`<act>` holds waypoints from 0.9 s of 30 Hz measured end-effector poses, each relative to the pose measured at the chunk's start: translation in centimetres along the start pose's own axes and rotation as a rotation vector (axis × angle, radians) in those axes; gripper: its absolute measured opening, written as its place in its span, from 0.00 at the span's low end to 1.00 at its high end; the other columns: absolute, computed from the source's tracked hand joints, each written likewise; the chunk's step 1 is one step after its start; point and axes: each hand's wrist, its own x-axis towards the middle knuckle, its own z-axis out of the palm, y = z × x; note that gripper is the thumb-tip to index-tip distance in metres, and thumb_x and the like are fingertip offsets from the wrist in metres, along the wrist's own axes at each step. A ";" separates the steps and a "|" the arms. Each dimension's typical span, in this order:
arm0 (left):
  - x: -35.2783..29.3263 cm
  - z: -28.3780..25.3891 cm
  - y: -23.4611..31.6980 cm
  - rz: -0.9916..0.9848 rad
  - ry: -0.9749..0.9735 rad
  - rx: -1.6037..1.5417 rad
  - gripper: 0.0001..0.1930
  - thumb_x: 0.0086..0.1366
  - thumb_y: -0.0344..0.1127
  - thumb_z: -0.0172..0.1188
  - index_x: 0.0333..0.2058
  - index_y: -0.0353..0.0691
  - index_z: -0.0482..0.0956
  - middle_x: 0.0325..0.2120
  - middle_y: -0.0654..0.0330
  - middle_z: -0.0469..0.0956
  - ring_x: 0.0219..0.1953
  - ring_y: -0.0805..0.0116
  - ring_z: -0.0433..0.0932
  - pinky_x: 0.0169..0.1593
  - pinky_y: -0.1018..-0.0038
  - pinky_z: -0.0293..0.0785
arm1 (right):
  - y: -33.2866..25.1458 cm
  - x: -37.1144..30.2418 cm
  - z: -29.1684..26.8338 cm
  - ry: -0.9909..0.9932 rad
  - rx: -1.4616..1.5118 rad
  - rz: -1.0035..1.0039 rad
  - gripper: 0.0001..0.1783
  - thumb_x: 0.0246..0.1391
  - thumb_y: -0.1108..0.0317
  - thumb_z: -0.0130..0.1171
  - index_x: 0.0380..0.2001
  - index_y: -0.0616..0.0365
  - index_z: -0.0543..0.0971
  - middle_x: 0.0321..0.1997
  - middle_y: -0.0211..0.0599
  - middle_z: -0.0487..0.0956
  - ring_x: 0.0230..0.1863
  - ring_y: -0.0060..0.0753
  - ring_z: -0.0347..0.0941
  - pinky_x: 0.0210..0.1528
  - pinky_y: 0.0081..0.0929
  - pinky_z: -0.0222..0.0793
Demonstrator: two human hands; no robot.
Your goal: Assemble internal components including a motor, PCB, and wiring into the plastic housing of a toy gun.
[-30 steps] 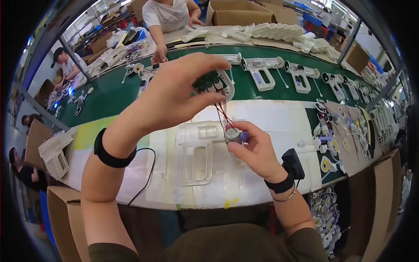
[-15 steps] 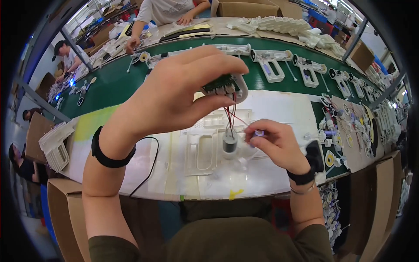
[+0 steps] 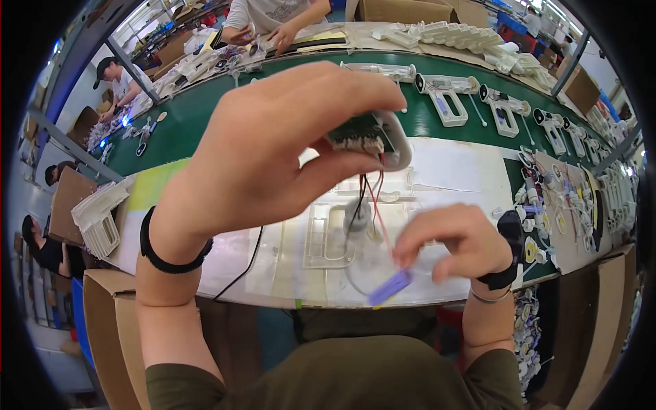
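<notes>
My left hand [image 3: 273, 150] is raised over the worktable, thumb and fingers closed around a white plastic housing [image 3: 396, 140] that carries a green circuit board [image 3: 357, 131]. Red and black wires [image 3: 370, 195] run down from the board. A grey cylindrical motor [image 3: 358, 214], smeared by motion, hangs below them. My right hand [image 3: 454, 242] is to the right, its fingers curled and blurred. Just under its fingertips is a purple battery [image 3: 391, 287], tilted and also blurred; whether the fingers grip its wire is unclear. Behind the motor, a white frame-shaped shell [image 3: 316, 239] lies on the table.
Beyond the table runs a green conveyor [image 3: 184, 133] bearing several white handheld units [image 3: 445, 99]. White shells [image 3: 99, 219] are stacked at the left, and loose wired parts [image 3: 540, 198] lie at the right. A black cable [image 3: 249, 263] crosses the table. A co-worker's hands [image 3: 280, 37] are across the conveyor.
The purple battery, earlier end-on in my right fingers, now lies lower, below the fingertips. My right thumb has moved away from the fingers. The left hand still holds the housing.
</notes>
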 end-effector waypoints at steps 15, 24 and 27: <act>-0.8 0.2 0.9 -0.129 0.064 0.042 0.22 0.49 0.22 0.66 0.46 0.37 0.75 0.36 0.59 0.78 0.33 0.76 0.77 0.31 0.84 0.74 | -0.3 2.0 0.3 0.083 0.673 -0.021 0.09 0.56 0.70 0.54 0.32 0.68 0.73 0.24 0.35 0.75 0.24 0.19 0.70 0.26 0.17 0.64; 0.0 0.5 0.8 0.100 0.349 0.257 0.20 0.50 0.21 0.65 0.44 0.28 0.74 0.35 0.55 0.77 0.36 0.75 0.77 0.36 0.82 0.75 | -0.5 1.9 6.6 0.378 -0.205 0.101 0.08 0.47 0.70 0.64 0.27 0.62 0.76 0.14 0.25 0.66 0.16 0.13 0.60 0.18 0.17 0.56; 0.6 0.6 2.8 -0.016 0.288 0.166 0.19 0.52 0.22 0.64 0.44 0.28 0.73 0.37 0.55 0.77 0.37 0.75 0.76 0.38 0.82 0.74 | -0.4 2.8 8.2 0.516 -0.434 -0.002 0.12 0.43 0.67 0.67 0.29 0.59 0.76 0.13 0.30 0.66 0.14 0.22 0.63 0.18 0.21 0.57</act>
